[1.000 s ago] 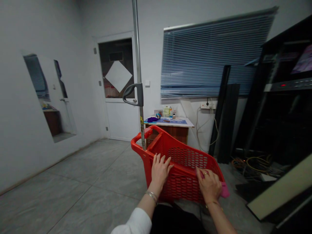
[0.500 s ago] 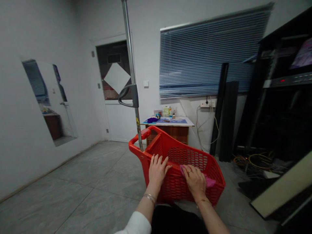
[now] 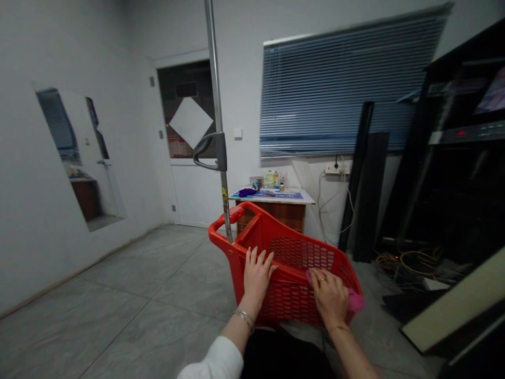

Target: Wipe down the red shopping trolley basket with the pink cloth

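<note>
A red plastic shopping basket point(image 3: 272, 284) with slotted sides and a handle end at the left stands in front of me. My left hand point(image 3: 257, 273) rests on its near rim, fingers spread and stretched out over the edge. Farther right along the same rim, my right hand point(image 3: 330, 297) is closed on a pink cloth point(image 3: 356, 300) and presses it to the basket. Part of the cloth sticks out to the right of that hand; the rest is hidden under the palm and fingers.
A metal pole point(image 3: 215, 79) with a grey grip point(image 3: 211, 151) rises at the basket's handle end. Behind stands a small table point(image 3: 310, 198) with bottles and a purple cloth point(image 3: 247, 192). A dark rack point(image 3: 465, 184) and cables point(image 3: 418, 260) lie right; a door point(image 3: 193, 197) is back left.
My right hand has slid right along the near rim with the pink cloth. My left hand stays at about the same spot on the basket. The view has shifted slightly.
</note>
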The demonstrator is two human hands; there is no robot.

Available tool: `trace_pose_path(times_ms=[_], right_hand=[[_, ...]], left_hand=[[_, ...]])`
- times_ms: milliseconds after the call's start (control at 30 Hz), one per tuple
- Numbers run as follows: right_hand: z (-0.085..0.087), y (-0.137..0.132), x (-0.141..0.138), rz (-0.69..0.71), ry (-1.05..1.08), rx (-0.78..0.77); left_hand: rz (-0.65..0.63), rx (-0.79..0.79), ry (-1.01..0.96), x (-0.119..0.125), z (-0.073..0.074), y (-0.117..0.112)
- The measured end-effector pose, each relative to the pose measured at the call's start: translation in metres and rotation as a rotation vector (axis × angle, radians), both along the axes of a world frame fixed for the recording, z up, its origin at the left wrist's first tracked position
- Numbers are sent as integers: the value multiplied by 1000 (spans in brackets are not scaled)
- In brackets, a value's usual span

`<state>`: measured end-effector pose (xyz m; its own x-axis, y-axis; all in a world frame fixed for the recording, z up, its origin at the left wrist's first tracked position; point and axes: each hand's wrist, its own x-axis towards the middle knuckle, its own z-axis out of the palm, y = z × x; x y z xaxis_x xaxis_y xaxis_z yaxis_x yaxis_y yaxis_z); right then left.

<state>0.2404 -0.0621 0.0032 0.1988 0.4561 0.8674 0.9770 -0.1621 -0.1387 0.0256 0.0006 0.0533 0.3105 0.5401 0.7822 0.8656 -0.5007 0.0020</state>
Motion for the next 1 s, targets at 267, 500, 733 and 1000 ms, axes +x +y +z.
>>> trace_pose_path(times_ms=[267, 500, 733, 1000], right_hand=[[24, 23, -65, 118, -13, -97], [3, -6, 17, 49, -90, -116], [-3, -10, 24, -91, -20, -37], [22, 24, -70, 75, 52, -59]], left_hand=[[-8, 13, 15, -5, 0, 1], [-46, 28, -13, -6, -1, 6], [-38, 9, -49, 0, -1, -2], [-46, 12, -32, 2, 2, -5]])
